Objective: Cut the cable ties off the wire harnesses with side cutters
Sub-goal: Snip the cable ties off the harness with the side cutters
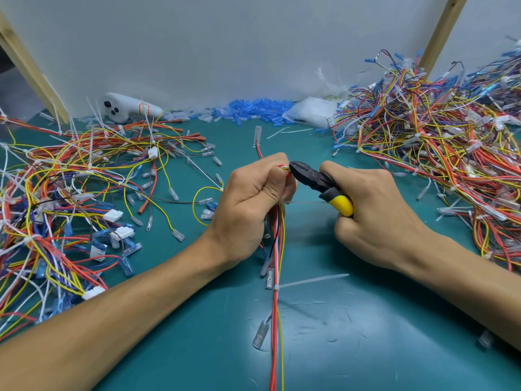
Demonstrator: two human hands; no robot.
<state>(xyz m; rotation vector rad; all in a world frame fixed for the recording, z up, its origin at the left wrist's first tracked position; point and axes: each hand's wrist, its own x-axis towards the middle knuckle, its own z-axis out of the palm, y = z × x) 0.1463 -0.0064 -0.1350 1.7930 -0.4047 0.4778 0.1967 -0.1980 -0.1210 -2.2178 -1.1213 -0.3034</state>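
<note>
Gripping the wire harness (277, 249), left hand (253, 198) meets side cutters (315, 182) clenched in right hand (375, 218)

Side cutters at harness, over green mat
Left hand (253, 198) grips wire harness (277, 249); right hand (375, 218) holds side cutters (318, 183), tips at wires by left thumb; cable tie (310, 280) on harness lower down

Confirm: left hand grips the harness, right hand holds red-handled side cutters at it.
Wrong colour: the head view shows yellow handles on the side cutters. Otherwise right: left hand grips the harness, right hand holds them.
</note>
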